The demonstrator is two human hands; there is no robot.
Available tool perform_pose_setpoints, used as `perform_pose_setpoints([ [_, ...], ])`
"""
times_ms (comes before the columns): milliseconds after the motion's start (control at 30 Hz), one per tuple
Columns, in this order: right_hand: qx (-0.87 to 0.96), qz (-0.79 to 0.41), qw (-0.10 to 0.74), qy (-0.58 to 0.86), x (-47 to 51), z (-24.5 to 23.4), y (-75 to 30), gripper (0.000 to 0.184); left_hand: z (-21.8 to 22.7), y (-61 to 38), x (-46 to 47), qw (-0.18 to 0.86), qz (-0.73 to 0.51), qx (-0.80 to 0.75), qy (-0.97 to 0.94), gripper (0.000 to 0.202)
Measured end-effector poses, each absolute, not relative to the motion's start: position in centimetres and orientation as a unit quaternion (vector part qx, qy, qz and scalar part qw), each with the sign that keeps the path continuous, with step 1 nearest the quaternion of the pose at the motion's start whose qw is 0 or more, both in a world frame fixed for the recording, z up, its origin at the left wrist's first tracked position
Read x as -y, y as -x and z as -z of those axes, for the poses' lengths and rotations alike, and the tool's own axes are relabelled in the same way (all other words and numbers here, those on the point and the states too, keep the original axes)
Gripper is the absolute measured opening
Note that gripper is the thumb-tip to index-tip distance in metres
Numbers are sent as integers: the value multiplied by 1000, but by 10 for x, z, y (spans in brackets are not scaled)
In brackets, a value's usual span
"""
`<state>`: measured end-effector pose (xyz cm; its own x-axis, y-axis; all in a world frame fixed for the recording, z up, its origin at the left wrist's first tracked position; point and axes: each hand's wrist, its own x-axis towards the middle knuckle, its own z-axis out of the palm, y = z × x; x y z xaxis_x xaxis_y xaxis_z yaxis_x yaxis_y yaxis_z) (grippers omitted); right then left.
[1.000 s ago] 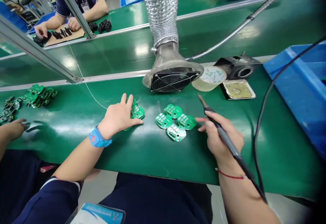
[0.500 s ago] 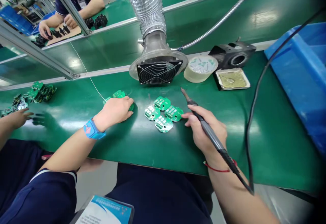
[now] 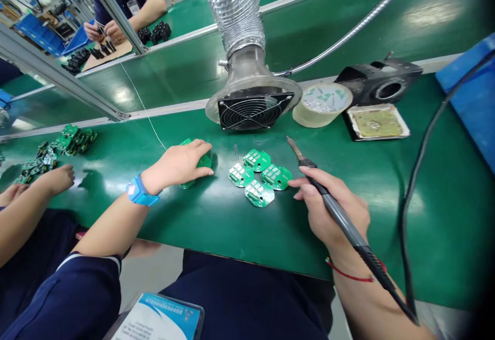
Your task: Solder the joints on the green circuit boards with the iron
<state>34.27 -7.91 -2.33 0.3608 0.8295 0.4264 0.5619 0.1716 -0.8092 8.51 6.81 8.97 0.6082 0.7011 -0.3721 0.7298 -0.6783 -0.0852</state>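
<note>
My left hand, with a blue wrist strap, is curled over several green circuit boards, thumb and fingers around them; the palm hides part of them. In my right hand is a soldering iron, held like a pen. Its tip points up and away, apart from the boards. Just left of that hand, several round green circuit boards lie close together on the green table, and my right fingertips are near the rightmost board. A thin pale wire runs down toward my left hand.
A fume extractor hangs behind the boards. To its right are a round clear container, a black iron stand and a cleaning sponge. A blue bin is far right. A co-worker's hand is near piled boards.
The view has shifted, so the table things sit farther right. My left hand has drawn its boards closer together. My right hand keeps the soldering iron in much the same pose.
</note>
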Motion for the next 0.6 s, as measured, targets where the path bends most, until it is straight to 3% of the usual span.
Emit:
perform_pose_setpoints([
  [133, 540, -144, 534, 634, 82, 25, -341, 27, -96, -51, -73, 65, 72, -533, -840, 62],
  [300, 546, -161, 542, 618, 86, 23, -338, 29, -88, -40, -62, 91, 173, -573, -796, 91],
  [400, 556, -165, 541, 609, 88, 22, -337, 29, -83, -50, -53, 56, 208, -560, -800, 104],
  [600, 552, -155, 553, 604, 90, 21, -337, 29, -82, -64, -44, -18, 233, -559, -795, 93],
])
